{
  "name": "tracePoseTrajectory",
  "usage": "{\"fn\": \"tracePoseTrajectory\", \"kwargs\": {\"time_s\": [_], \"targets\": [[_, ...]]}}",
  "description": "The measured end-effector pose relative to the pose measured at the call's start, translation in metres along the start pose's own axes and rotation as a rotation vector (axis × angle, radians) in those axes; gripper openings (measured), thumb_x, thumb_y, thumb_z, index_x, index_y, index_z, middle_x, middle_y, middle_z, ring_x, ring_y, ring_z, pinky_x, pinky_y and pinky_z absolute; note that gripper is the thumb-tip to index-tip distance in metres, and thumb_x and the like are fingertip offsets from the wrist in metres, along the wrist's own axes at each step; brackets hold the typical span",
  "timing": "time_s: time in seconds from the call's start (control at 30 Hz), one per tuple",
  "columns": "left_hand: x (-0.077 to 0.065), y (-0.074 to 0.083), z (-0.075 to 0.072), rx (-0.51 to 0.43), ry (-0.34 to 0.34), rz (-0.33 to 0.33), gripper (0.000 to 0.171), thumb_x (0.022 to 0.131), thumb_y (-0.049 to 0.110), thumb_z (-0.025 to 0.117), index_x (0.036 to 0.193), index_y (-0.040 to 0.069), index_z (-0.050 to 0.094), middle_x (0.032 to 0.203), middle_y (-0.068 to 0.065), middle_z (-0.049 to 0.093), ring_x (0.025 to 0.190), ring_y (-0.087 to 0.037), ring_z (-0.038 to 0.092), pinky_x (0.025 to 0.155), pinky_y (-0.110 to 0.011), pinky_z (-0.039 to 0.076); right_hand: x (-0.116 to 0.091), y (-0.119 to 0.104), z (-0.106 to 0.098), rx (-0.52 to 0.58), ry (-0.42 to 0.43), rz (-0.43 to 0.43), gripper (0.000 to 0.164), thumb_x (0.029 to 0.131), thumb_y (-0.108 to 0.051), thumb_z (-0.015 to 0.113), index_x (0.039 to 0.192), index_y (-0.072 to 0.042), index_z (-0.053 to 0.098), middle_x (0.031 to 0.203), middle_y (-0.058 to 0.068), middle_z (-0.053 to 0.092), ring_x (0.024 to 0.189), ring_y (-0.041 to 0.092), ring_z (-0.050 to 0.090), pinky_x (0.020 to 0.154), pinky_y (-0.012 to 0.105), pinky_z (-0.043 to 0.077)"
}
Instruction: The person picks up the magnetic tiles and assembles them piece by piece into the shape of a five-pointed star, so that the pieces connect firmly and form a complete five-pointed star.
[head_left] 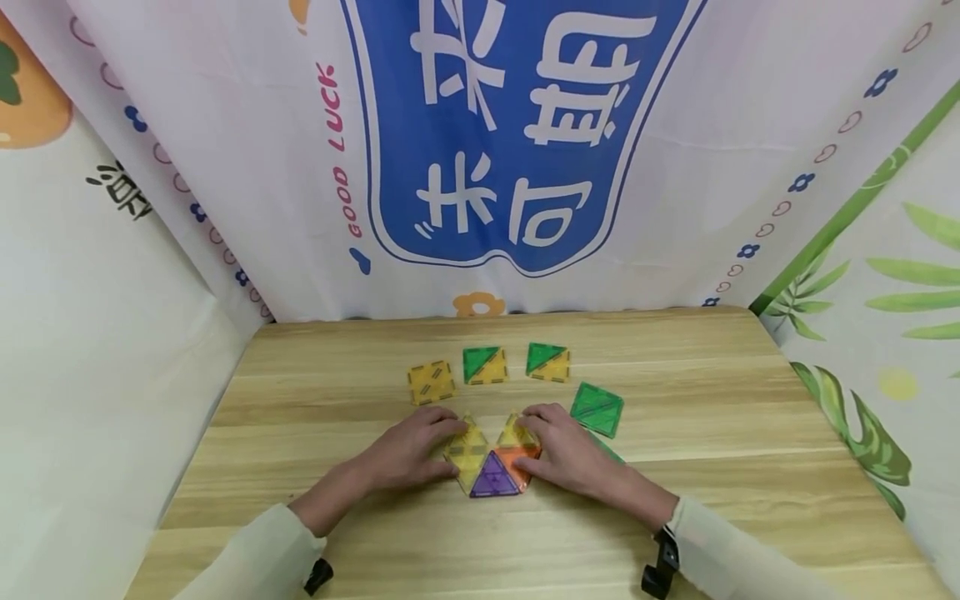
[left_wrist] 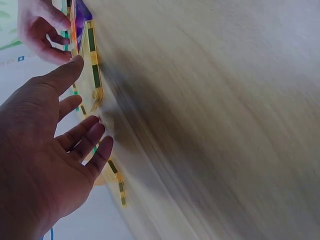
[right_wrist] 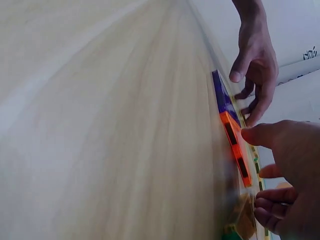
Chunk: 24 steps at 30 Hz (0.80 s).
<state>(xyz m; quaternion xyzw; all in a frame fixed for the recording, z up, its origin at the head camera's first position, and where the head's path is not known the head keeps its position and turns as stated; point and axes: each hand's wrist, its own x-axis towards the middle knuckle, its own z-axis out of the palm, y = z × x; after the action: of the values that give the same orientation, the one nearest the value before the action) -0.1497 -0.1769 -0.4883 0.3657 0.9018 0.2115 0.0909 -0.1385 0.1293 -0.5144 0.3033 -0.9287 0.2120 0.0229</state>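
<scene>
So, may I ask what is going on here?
Someone is handling coloured tiles on a wooden table. The left hand is at yellow tiles on the left; the right hand is at an orange tile and a yellow triangle on the right. A purple triangle lies between the hands. Farther back lie a yellow square, two green-and-yellow squares and a green square.

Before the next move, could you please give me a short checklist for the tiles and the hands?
1. Purple triangle between yellow tile and orange tile: ok.
2. Left hand at the yellow tile: ok.
3. Right hand at the orange tile: ok.
4. Gap between upper left triangle and upper right triangle closed: not ok, open.
5. Green tile fully visible in head view: not ok, partly covered.
6. Edges firmly joined: cannot tell.
</scene>
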Motion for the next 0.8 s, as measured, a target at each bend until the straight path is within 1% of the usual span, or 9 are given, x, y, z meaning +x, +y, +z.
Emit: {"fn": "tracePoseTrajectory", "kwargs": {"time_s": [0.07, 0.13, 0.27, 0.33, 0.57, 0.67, 0.8], "targets": [[0.002, 0.001, 0.002, -0.004, 0.002, -0.014, 0.062, 0.091, 0.033, 0.086, 0.144, 0.007, 0.064, 0.145, -0.016, 0.059, 0.138, -0.036, 0.053, 0.114, -0.053, 0.047, 0.0, -0.003, 0.002, 0.015, 0.019, 0.026, 0.06, 0.089, -0.042, 0.087, 0.132, -0.004, 0.072, 0.136, 0.015, 0.066, 0.126, 0.032, 0.06, 0.103, 0.047, 0.055], [0.003, 0.003, 0.004, 0.003, 0.007, -0.013, 0.063, 0.09, 0.033, 0.087, 0.143, 0.007, 0.064, 0.146, -0.018, 0.059, 0.139, -0.037, 0.053, 0.115, -0.054, 0.046, 0.0, -0.006, 0.004, 0.035, 0.032, 0.039, 0.06, 0.088, -0.041, 0.088, 0.131, -0.003, 0.072, 0.135, 0.015, 0.066, 0.125, 0.032, 0.06, 0.102, 0.048, 0.055], [0.006, 0.006, 0.006, 0.024, 0.02, -0.006, 0.063, 0.087, 0.032, 0.09, 0.139, 0.006, 0.066, 0.145, -0.019, 0.061, 0.138, -0.039, 0.054, 0.115, -0.056, 0.046, -0.001, -0.011, 0.007, 0.066, 0.054, 0.052, 0.054, 0.088, -0.037, 0.089, 0.127, -0.003, 0.074, 0.132, 0.015, 0.067, 0.122, 0.031, 0.061, 0.1, 0.047, 0.056], [0.007, 0.008, 0.006, 0.02, 0.022, -0.014, 0.061, 0.087, 0.031, 0.09, 0.138, 0.006, 0.068, 0.145, -0.019, 0.061, 0.138, -0.039, 0.054, 0.115, -0.056, 0.046, -0.001, -0.013, 0.008, 0.082, 0.064, 0.061, 0.051, 0.087, -0.035, 0.089, 0.125, -0.003, 0.075, 0.131, 0.014, 0.068, 0.12, 0.031, 0.061, 0.099, 0.047, 0.057], [0.011, 0.009, 0.008, -0.065, 0.034, -0.033, 0.058, 0.084, 0.022, 0.092, 0.134, 0.005, 0.069, 0.147, -0.022, 0.057, 0.14, -0.039, 0.052, 0.115, -0.056, 0.046, -0.002, -0.015, 0.011, 0.126, 0.099, 0.119, 0.05, 0.083, -0.032, 0.093, 0.121, -0.004, 0.077, 0.133, 0.015, 0.067, 0.124, 0.033, 0.062, 0.104, 0.049, 0.054], [0.011, 0.01, 0.008, -0.104, 0.048, -0.03, 0.058, 0.082, 0.017, 0.094, 0.132, 0.003, 0.069, 0.146, -0.022, 0.056, 0.138, -0.038, 0.053, 0.114, -0.055, 0.047, -0.002, -0.016, 0.012, 0.145, 0.118, 0.133, 0.049, 0.081, -0.03, 0.095, 0.119, -0.005, 0.077, 0.131, 0.014, 0.068, 0.122, 0.033, 0.063, 0.103, 0.049, 0.055], [0.012, 0.011, 0.008, -0.149, 0.057, -0.045, 0.058, 0.079, 0.013, 0.095, 0.13, 0.001, 0.069, 0.144, -0.022, 0.055, 0.135, -0.037, 0.054, 0.113, -0.054, 0.048, 0.0, -0.018, 0.014, 0.161, 0.144, 0.147, 0.048, 0.078, -0.027, 0.097, 0.116, -0.005, 0.078, 0.127, 0.013, 0.067, 0.118, 0.031, 0.064, 0.1, 0.05, 0.056]]}}
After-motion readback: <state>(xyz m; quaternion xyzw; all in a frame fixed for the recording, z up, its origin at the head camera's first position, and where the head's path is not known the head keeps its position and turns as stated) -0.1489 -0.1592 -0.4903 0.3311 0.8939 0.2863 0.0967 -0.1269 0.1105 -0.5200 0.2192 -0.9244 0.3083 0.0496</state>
